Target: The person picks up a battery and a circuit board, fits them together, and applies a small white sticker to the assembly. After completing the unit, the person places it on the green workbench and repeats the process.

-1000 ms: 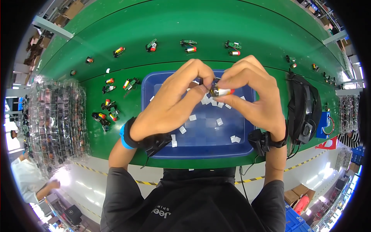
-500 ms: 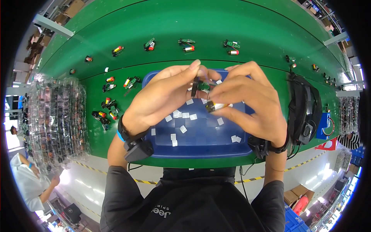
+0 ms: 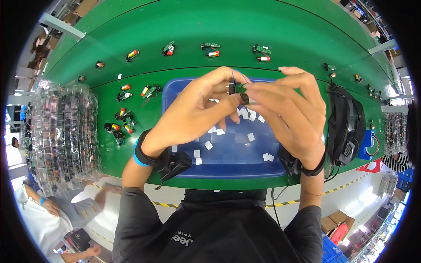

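Above the blue tray [image 3: 219, 172], my two hands meet around a small green circuit board [image 3: 240, 89] with a black end piece [image 3: 232, 86]. My left hand [image 3: 193, 105] has its fingers closed about the black end. Between the thumb and fingers of my right hand [image 3: 291, 111] is the board's other side, along with a small cylindrical battery [image 3: 249, 100], largely covered by fingers. A thin blue wire [image 3: 240, 72] loops up above the board. Small white square pieces [image 3: 208, 145] lie scattered in the tray beneath.
Several board-and-battery assemblies [image 3: 212, 50] line the green bench [image 3: 197, 22]; more [image 3: 122, 117] cluster left of the tray. Stacked clear plastic trays [image 3: 63, 140] stand at far left. A black bag [image 3: 344, 125] lies on the right. Another person [image 3: 41, 215] is at lower left.
My hands have come closer together, and the battery has moved up against the board. My left wrist has turned, its thumb now lower. The person at lower left has shifted position.
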Action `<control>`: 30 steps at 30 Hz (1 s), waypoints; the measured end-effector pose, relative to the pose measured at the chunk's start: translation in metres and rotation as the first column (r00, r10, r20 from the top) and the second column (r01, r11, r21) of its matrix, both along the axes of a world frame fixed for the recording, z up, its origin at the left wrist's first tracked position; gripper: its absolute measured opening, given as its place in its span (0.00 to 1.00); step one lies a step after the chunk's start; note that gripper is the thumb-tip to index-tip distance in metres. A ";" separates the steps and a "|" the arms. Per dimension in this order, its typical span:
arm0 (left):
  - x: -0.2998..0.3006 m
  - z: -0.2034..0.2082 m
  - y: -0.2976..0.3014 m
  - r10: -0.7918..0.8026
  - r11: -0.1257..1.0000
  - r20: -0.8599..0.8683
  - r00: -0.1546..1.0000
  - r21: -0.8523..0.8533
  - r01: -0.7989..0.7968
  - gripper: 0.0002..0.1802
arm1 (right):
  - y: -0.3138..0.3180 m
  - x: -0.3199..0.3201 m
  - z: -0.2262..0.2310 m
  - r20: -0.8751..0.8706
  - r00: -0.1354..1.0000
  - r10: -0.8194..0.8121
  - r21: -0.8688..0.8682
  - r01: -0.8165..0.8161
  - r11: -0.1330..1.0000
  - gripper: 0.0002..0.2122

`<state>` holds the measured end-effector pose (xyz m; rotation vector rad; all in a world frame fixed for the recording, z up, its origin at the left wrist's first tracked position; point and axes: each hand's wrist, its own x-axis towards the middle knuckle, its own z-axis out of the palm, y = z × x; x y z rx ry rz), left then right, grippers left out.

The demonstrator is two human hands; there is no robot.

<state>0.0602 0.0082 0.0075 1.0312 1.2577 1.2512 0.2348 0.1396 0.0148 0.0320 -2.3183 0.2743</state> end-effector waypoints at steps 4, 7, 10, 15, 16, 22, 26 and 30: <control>-0.004 0.004 -0.003 0.010 0.999 -0.093 0.996 0.043 -0.006 0.16 | 0.002 -0.003 -0.001 -0.087 0.996 -0.003 0.116 0.013 0.993 0.13; -0.009 0.009 -0.006 -0.060 0.998 -0.069 0.996 0.007 0.060 0.17 | 0.004 -0.003 -0.003 -0.106 0.994 -0.029 0.173 0.048 0.984 0.13; -0.004 0.012 -0.008 -0.084 0.994 -0.070 0.994 0.065 0.088 0.20 | 0.004 -0.002 -0.002 -0.096 0.995 -0.035 0.163 0.051 0.985 0.13; 0.010 0.003 -0.005 0.051 0.993 0.050 0.997 0.101 -0.056 0.19 | -0.003 0.005 0.010 -0.005 0.999 -0.047 0.094 0.047 0.994 0.13; 0.012 0.003 -0.005 0.066 0.990 0.034 0.997 0.125 -0.070 0.19 | -0.003 0.005 0.010 -0.005 0.999 -0.049 0.094 0.049 0.994 0.13; 0.023 0.001 -0.005 0.180 0.961 -0.021 0.983 0.218 -0.171 0.19 | -0.011 0.004 0.013 -0.044 0.994 -0.099 0.085 0.102 0.991 0.14; 0.022 -0.004 -0.003 0.130 0.953 0.068 0.989 0.265 -0.143 0.17 | -0.014 0.007 0.013 -0.067 0.989 -0.129 0.075 0.134 0.988 0.14; 0.020 -0.007 -0.002 0.094 0.963 -0.008 0.996 0.255 -0.088 0.18 | -0.011 0.009 0.017 -0.074 0.991 -0.111 0.108 0.119 0.987 0.15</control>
